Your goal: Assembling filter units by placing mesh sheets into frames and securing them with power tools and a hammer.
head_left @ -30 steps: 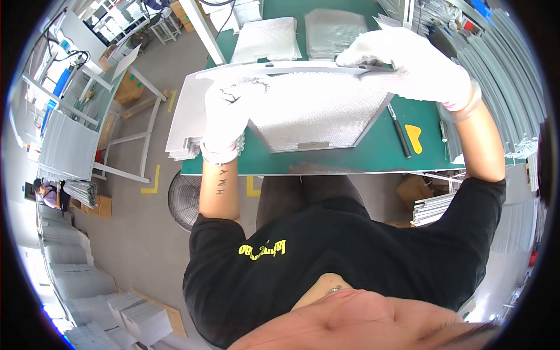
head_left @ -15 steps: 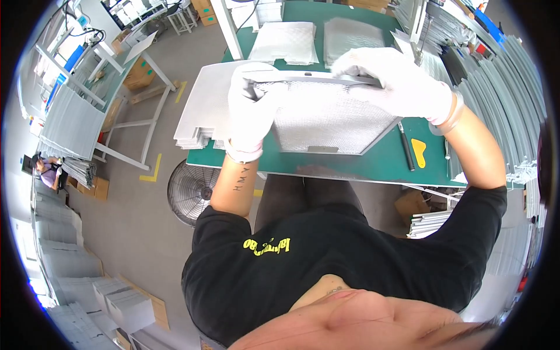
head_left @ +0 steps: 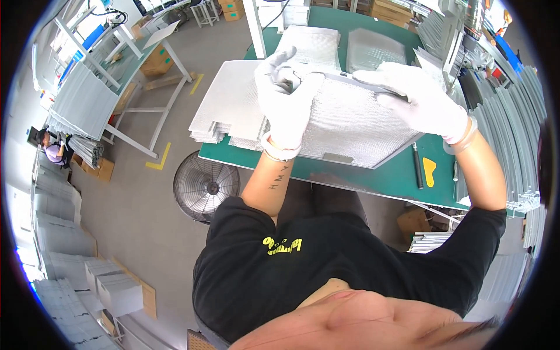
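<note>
The right hand (head_left: 411, 102) pinches the far edge of a mesh panel (head_left: 356, 125) between fingers and thumb; the left hand (head_left: 286, 96) is half curled at its far left corner, though whether it grips I cannot tell. The panel is over the green bench (head_left: 440, 195), between stacked sheets (head_left: 224, 96) and a yellow tool (head_left: 429, 172), with a brown box (head_left: 411, 221) below the bench.

Yel. lettering (head_left: 284, 245) runs upside down on blk tee (head_left: 350, 256) chest; short row dk. caps (head_left: 278, 178) on L forearm (head_left: 263, 191).
</note>
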The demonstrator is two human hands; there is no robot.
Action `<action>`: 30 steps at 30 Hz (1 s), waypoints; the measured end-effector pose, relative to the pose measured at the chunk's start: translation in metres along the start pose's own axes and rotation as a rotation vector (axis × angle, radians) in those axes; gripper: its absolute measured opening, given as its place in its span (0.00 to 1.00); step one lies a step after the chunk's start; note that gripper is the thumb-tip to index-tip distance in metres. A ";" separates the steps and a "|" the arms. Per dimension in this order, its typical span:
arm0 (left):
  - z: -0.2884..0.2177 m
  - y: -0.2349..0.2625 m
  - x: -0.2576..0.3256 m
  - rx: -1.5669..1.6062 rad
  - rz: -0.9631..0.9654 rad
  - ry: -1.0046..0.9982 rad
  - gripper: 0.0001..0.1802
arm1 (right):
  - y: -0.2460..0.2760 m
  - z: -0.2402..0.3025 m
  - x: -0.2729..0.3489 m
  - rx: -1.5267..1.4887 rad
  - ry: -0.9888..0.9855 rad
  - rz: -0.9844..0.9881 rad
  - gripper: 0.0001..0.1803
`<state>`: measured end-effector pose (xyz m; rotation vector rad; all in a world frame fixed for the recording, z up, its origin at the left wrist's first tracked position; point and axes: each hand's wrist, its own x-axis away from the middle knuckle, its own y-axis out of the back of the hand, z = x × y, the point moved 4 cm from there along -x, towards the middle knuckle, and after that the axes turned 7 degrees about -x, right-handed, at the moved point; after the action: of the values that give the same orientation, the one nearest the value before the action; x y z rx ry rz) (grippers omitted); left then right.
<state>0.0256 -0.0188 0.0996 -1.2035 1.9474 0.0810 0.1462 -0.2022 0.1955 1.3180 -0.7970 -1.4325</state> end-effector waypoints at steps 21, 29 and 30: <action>0.010 0.013 0.009 -0.559 -0.081 -0.365 0.14 | 0.003 0.009 -0.006 -0.074 0.072 -0.080 0.24; 0.032 0.022 0.005 -0.239 0.138 -0.147 0.19 | -0.001 0.011 0.001 0.089 0.085 -0.078 0.25; 0.032 0.022 0.004 -0.226 0.152 -0.140 0.19 | 0.000 0.014 0.005 0.154 0.109 -0.103 0.25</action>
<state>0.0272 0.0050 0.0685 -1.1568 1.9409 0.4637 0.1331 -0.2094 0.1964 1.5616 -0.7890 -1.3878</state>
